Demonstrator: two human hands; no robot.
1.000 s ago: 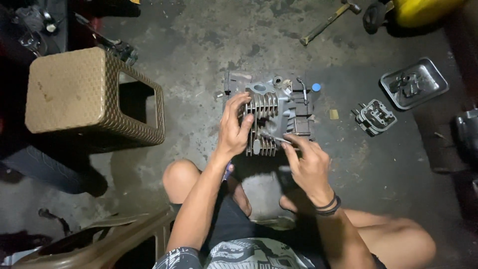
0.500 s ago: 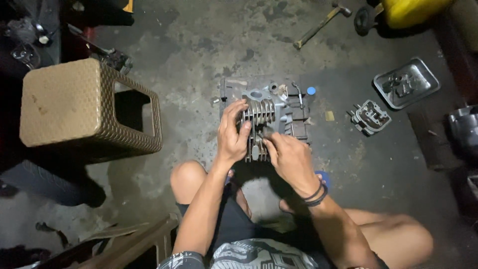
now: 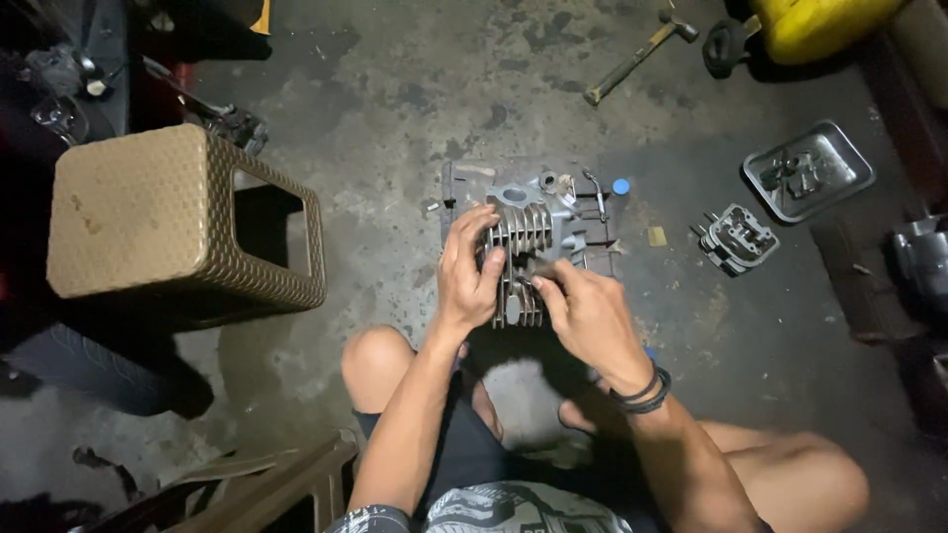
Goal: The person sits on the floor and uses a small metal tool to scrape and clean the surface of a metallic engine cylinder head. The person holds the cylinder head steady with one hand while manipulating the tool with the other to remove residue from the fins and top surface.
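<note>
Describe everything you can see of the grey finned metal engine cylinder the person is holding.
The grey finned metal engine cylinder looks like cast aluminium, dull and grimy, with rows of thin parallel cooling fins. It sits low over the stained concrete floor, in front of the seated person's knees, among small loose parts. The left hand grips its left side, fingers over the fins; the right hand presses its lower right. Whether it rests on the floor is unclear.

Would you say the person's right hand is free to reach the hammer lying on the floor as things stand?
Probably not readily: the right hand is busy on the finned engine part, and the hammer lies well beyond it. The floor between looks open, so a long stretch might do it.
</note>
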